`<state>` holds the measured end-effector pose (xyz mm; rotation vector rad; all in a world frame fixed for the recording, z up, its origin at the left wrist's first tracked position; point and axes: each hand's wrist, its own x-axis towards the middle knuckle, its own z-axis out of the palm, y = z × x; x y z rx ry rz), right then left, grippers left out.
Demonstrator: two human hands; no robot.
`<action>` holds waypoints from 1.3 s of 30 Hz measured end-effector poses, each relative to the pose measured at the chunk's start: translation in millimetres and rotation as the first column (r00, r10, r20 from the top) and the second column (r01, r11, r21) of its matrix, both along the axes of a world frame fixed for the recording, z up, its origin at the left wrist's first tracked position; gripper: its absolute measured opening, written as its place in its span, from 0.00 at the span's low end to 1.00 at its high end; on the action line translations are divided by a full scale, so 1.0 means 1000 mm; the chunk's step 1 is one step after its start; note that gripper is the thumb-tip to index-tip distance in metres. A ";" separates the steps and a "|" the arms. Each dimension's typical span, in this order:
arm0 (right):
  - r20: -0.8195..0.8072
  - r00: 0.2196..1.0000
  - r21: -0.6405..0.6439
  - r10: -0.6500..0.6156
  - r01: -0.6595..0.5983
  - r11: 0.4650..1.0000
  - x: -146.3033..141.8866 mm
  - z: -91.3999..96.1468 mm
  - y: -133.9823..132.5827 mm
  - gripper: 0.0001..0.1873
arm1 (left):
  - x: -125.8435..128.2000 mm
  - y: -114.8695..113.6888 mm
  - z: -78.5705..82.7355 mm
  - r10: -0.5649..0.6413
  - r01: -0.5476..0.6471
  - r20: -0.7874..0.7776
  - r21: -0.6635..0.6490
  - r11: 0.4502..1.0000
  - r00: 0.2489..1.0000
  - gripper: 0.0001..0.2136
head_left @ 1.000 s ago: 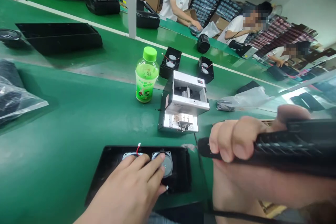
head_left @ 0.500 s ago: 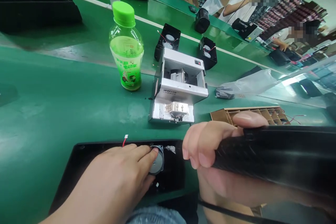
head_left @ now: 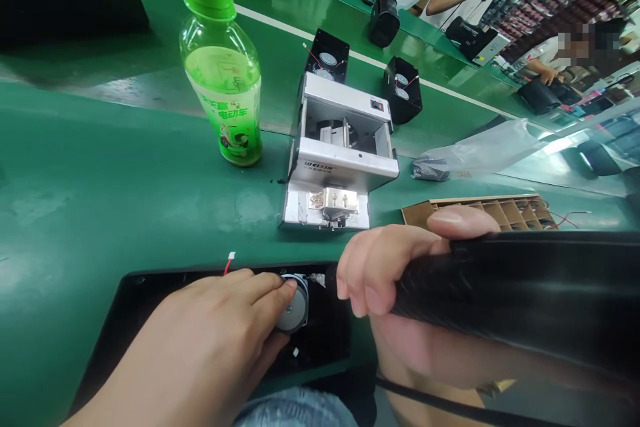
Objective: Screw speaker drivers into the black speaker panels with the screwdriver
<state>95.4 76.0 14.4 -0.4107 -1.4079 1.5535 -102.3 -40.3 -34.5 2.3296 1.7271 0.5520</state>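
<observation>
My left hand (head_left: pixel 215 340) lies flat over a black plastic panel (head_left: pixel 125 307) at the near table edge, fingers stretched onto a round silver speaker driver (head_left: pixel 294 307) seated in it. A red wire with a white plug (head_left: pixel 229 260) sticks up behind the hand. My right hand (head_left: pixel 395 293) is closed round the handle of a black electric screwdriver (head_left: pixel 525 293), held level, its front end just right of the driver. The tool's tip is hidden behind my fingers.
A white-and-silver screw feeder box (head_left: pixel 340 160) stands behind the panel, a green-capped drink bottle (head_left: pixel 223 73) to its left. A brown divided tray (head_left: pixel 490 210), a plastic bag (head_left: pixel 480 150) and two black speaker boxes (head_left: pixel 403 90) lie further back. Other people work at the far right.
The view has come closer and lower over the panel. My right hand with the screwdriver has shifted left toward the speaker driver; my left hand stays on the driver.
</observation>
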 end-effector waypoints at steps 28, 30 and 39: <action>-0.101 0.990 0.084 -0.102 0.110 0.990 -0.034 -0.032 -0.009 0.31 | 0.006 0.017 0.027 0.033 -0.039 -0.021 -0.438 0.898 0.999 0.13; -0.122 0.980 0.101 -0.155 0.168 0.981 -0.034 -0.037 -0.011 0.33 | 0.006 0.017 0.030 0.034 -0.040 -0.023 -0.441 0.897 0.999 0.15; -0.144 0.939 0.120 -0.313 0.331 0.936 -0.020 0.037 -0.005 0.37 | 0.006 0.007 0.025 0.043 -0.046 -0.017 -0.430 0.902 0.999 0.21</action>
